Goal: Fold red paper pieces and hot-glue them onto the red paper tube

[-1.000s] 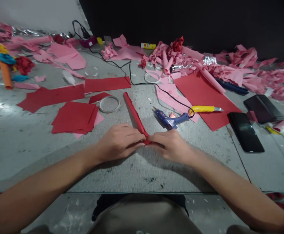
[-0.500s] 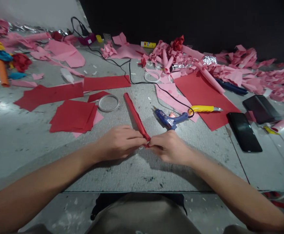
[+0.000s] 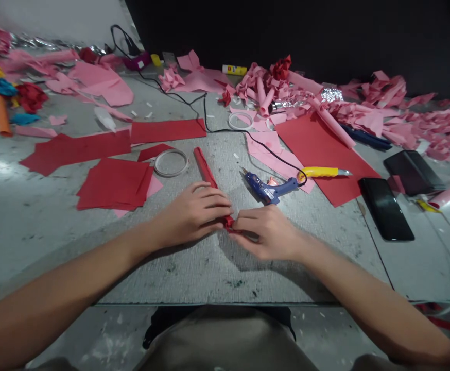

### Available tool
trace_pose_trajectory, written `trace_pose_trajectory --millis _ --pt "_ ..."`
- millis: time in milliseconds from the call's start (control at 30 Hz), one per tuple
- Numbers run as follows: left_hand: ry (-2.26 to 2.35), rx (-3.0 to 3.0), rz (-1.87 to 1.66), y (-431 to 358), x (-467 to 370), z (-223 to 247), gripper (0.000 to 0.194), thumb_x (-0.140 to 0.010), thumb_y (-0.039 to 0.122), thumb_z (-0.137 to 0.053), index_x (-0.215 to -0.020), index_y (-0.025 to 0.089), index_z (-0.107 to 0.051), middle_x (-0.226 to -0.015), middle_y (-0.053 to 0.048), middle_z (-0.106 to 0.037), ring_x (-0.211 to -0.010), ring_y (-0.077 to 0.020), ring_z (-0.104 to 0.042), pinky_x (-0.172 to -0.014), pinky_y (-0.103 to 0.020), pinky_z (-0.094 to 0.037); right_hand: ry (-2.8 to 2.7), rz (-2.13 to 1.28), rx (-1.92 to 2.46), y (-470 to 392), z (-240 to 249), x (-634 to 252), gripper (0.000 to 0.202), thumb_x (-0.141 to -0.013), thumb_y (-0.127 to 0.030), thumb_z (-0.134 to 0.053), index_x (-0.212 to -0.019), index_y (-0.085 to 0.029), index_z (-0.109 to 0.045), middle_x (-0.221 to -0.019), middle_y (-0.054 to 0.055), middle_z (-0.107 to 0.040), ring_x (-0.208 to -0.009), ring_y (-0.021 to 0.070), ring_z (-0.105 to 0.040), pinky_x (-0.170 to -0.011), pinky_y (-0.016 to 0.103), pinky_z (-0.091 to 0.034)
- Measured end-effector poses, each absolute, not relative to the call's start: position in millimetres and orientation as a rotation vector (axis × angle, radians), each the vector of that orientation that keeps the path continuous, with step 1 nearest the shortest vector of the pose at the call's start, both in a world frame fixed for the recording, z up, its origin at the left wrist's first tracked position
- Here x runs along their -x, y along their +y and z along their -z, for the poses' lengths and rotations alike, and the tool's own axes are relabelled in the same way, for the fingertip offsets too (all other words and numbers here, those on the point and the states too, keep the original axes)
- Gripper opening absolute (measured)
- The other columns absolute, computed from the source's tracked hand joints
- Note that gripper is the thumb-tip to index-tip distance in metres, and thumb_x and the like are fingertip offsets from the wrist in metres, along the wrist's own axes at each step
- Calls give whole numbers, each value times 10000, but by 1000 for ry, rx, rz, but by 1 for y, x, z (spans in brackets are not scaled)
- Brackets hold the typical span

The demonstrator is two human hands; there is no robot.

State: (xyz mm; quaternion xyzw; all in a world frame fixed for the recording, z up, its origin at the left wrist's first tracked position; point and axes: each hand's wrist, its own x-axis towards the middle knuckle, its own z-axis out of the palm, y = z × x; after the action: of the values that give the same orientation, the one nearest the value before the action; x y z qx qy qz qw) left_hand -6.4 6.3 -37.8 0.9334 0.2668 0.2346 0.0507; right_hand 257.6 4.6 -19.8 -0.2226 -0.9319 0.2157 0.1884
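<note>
A thin red paper roll (image 3: 204,166) lies slanted on the grey table, its near end crumpled. My left hand (image 3: 194,212) wraps over the middle and lower part of the roll, hiding that stretch. The fingers of my right hand (image 3: 265,231) pinch the crumpled near end. A blue glue gun (image 3: 267,189) rests just beyond my right hand. To the left are a stack of red paper squares (image 3: 111,184) and a ring of tape (image 3: 171,163).
A yellow cutter (image 3: 321,172) lies on a large red sheet (image 3: 331,154). Right of it are a black phone (image 3: 386,208) and a dark box-like object (image 3: 414,172). Crumpled pink paper (image 3: 383,93) lines the back. A black cord (image 3: 225,131) crosses the table.
My left hand has shifted up along the roll, its fingers spreading over more of it. My right hand stays at the near end, its fingers slightly repositioned.
</note>
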Motion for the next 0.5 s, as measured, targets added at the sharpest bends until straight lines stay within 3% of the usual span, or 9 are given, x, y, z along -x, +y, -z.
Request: trace_pose_trajectory --millis 100,200,300,367,433,500 --pt "850 -2906 -736 6 5 37 189 -1083 298 -622 -1218 209 -720 -1199 -64 -814 -1175 -266 -721 -1101 -485 -468 -2608 -545 643 3 19 -258 298 -1080 -334 -577 -872 -175 -718 -756 4 -664 -649 136 -583 -612 311 -347" --pt "868 -3014 -724 2 3 32 169 -1069 250 -632 -1183 181 -735 -1157 -78 -815 -1083 -264 -741 -969 -437 -548 -2597 -478 651 1 19 -257 374 -1081 -385 -588 -792 -173 -697 -699 -3 -627 -604 130 -544 -584 327 -310" --pt "850 -3078 -728 -2 3 29 163 -1058 228 -642 -1169 157 -738 -1203 -114 -794 -1105 -275 -743 -925 -411 -594 -2594 -477 682 1 21 -258 383 -1093 -383 -566 -799 -182 -706 -698 3 -639 -611 133 -560 -584 323 -327" --pt "882 -3087 -776 -3 5 28 189 -1046 180 -635 -1204 157 -735 -1257 -139 -769 -1175 -292 -726 -959 -416 -609 -2591 -518 677 0 21 -258 339 -1102 -387 -558 -902 -186 -743 -753 16 -685 -657 144 -610 -606 316 -374" --pt "1019 -3055 -838 -3 6 28 276 -1031 138 -615 -1281 181 -723 -1254 -147 -756 -1172 -303 -722 -959 -434 -621 -2579 -558 648 -1 20 -257 282 -1109 -378 -560 -1137 -180 -758 -839 33 -733 -727 162 -664 -640 315 -427" --pt "1221 -2959 -885 -2 8 29 388 -1016 121 -601 -1379 227 -692 -1247 -143 -743 -1135 -311 -722 -962 -477 -622 -2538 -570 652 -3 20 -255 344 -1109 -336 -568 -1390 -170 -676 -946 53 -773 -785 174 -700 -667 318 -468"
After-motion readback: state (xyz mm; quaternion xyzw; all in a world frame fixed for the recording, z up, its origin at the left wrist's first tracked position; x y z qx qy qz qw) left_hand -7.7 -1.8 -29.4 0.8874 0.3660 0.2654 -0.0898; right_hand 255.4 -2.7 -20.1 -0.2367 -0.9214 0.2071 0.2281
